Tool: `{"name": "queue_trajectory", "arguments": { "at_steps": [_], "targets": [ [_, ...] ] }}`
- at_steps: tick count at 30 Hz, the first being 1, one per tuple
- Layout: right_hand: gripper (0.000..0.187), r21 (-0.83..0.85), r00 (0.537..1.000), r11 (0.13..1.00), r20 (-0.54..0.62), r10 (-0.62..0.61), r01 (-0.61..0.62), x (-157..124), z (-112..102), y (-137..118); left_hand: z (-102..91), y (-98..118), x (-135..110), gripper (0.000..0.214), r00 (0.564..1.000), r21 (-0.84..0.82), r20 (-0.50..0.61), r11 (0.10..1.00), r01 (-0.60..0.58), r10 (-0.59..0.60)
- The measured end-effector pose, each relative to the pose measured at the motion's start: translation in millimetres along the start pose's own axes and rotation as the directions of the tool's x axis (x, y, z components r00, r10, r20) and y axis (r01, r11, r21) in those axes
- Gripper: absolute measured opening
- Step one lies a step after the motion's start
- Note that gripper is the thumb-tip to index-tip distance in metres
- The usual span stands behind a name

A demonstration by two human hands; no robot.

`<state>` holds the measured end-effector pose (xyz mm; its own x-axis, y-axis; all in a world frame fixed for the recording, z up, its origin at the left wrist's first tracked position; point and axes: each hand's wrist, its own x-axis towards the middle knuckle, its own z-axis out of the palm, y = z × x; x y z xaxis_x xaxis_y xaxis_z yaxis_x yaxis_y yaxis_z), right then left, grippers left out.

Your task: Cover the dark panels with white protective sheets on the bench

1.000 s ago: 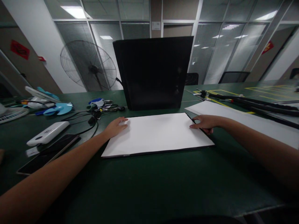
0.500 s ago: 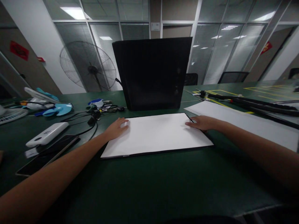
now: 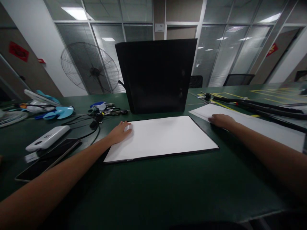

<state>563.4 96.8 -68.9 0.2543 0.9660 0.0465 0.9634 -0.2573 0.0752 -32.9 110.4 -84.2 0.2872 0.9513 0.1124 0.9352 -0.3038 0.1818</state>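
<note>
- Left hand [image 3: 119,133], grip loosely spread, resting on the white sheet [image 3: 159,137] at its left edge.
- Right hand [image 3: 222,121] at the long paper [image 3: 262,126]; can't tell its grip.

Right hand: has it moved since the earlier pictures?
Yes. Against the black panel, the right hand has shifted right, from the right edge of the board to the near edge of the paper.
</note>
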Motion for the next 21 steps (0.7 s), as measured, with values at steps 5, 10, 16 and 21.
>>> {"name": "queue_trajectory", "arguments": {
  "at_steps": [5, 10, 16, 21],
  "targets": [
    [0.039, -0.087, 0.998, 0.995, -0.039, -0.042, 0.038, -7, -6, -6, 3.4, -1, 2, 0.063, 1.000, -0.014, 0.011, 1.000, 0.020, -0.020],
    [0.037, -0.137, 0.985, 0.990, -0.159, -0.063, 0.041, -30, -32, -27, 1.0, -2, 1, 0.063, 0.999, -0.034, -0.001, 0.999, 0.034, -0.034],
    [0.039, -0.186, 0.934, 0.965, -0.272, -0.233, 0.186, -87, -55, -103, -2.2, -2, -3, 0.064, 0.998, -0.077, -0.033, 0.996, 0.044, -0.047],
    [0.038, -0.008, 0.800, 0.807, -0.129, -0.586, 0.590, -151, -51, -163, -1.1, -2, -3, 0.068, 0.997, -0.168, -0.072, 0.985, 0.025, -0.038]
  ]
}}
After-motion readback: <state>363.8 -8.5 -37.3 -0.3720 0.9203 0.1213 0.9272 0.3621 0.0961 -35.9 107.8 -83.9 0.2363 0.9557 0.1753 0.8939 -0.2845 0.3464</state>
